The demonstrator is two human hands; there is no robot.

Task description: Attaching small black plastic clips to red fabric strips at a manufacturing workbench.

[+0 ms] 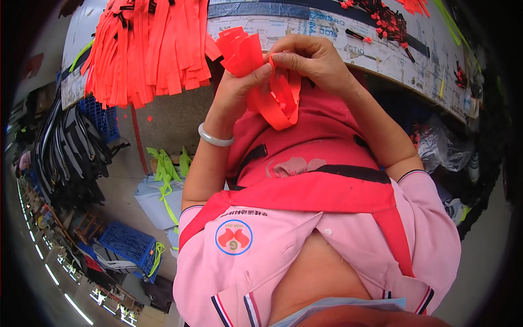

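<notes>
A: Reading the view as a clock face, where are the straps?

B: I have the bundle of orange-red straps (239,52) just short of 12 o'clock, sticking up from the left hand (239,90), whose fingers are wrapped round its lower part with the thumb across the front

A: And the right hand (313,61)?

B: Near 1 o'clock, thumb and forefinger pinched on a strap. A loop (283,106) hangs below, in front of the red apron (327,128); I can't tell whether it joins the bundle

A: What could go wrong?

B: If the left thumb eases, I'd expect the bundle to fan out and drop. A hard pull from the right could twist the loop. The pile of orange-red straps (147,54) overhangs the bench (397,65) between 10 and 11, close beside the bundle, so a leftward swing might snag ends and drag some off
</notes>
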